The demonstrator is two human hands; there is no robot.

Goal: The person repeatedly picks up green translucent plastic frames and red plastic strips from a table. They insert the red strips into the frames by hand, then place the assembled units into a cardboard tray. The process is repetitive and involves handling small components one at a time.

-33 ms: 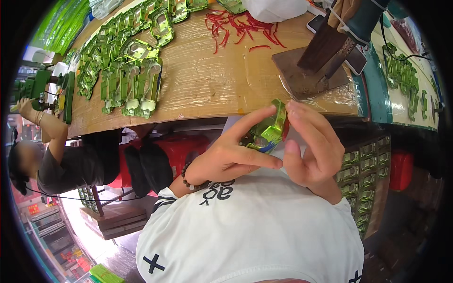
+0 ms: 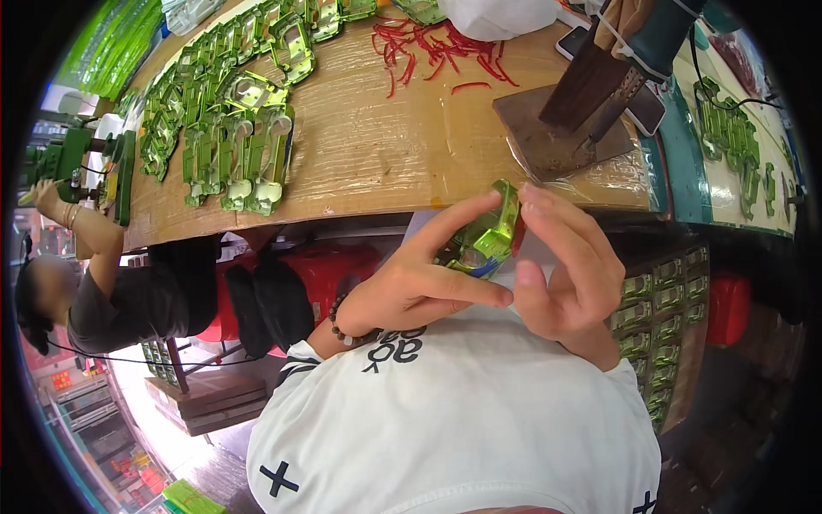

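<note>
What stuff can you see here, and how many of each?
table: one, brown, ahead
green part: one, green, middle
more green parts: many, green, table's left
red strips: many, red, table's far side
bag: one, white, table's far edge
stand: one, brown, table's right
phone: count unclear, dark, behind stand
side table: one, pale, far right
tray: one, brown, below right
stool: one, red, below left
other person: one, dark-clothed, left
left hand: one, bare, holding green part
right hand: one, bare, beside it

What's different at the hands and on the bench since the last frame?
Nothing visibly changed. The left hand still holds the green part, with the right hand at its edge; the red strips and green pieces on the bench stay put.
</note>
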